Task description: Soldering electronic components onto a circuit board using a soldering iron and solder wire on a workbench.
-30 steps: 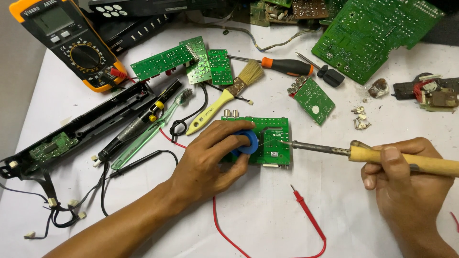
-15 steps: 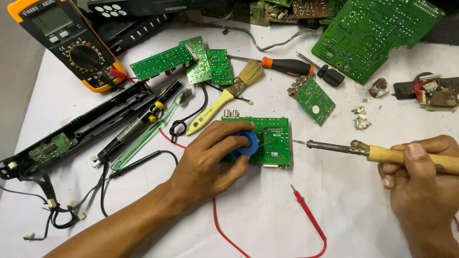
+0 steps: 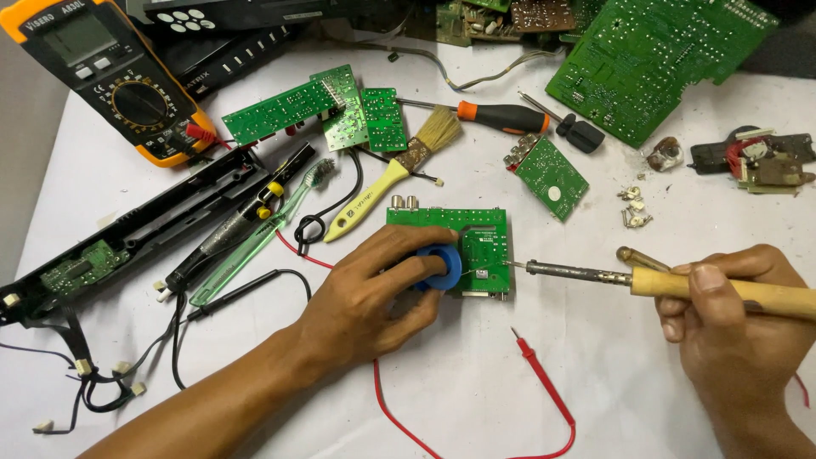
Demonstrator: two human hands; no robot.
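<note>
Back toward the board comes the soldering iron [image 3: 680,283], its tip now just touching the right edge of the green circuit board [image 3: 476,246] after sitting farther off half a second ago. Right hand [image 3: 735,327] is wrapped closed around the wooden handle; left hand [image 3: 374,293] pins the board to the white table [image 3: 595,374], fingers curled on a blue solder spool [image 3: 442,265]. Hot metal sits close to those fingers, so a slip risks a burn; the red probe lead [image 3: 544,382] nearby could scorch
</note>
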